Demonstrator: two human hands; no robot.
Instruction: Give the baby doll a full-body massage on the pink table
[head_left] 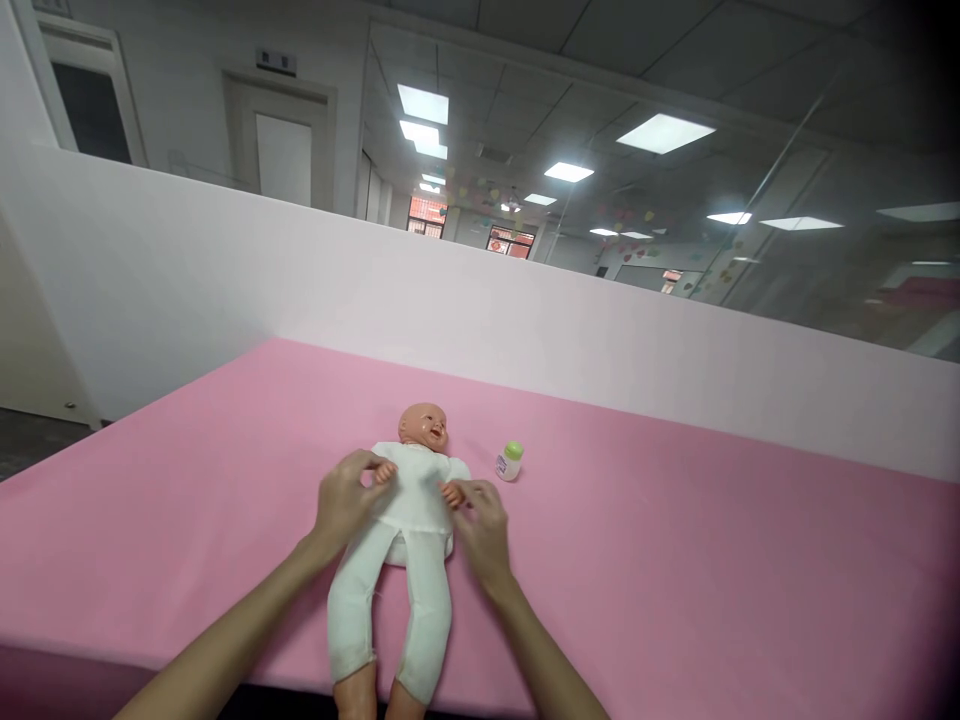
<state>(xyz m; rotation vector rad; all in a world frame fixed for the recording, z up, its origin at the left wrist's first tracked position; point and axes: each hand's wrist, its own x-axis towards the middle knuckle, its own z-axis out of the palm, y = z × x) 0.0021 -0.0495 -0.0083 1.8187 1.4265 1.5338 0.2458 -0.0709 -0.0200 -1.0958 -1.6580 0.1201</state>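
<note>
Though glossy-headed, seemingly cloth-bodied doll [417, 500]

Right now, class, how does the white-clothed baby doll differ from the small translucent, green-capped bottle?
The baby doll lies on its back; the bottle stands upright. The doll is far larger than the bottle. Both rest on the pink surface.
</note>
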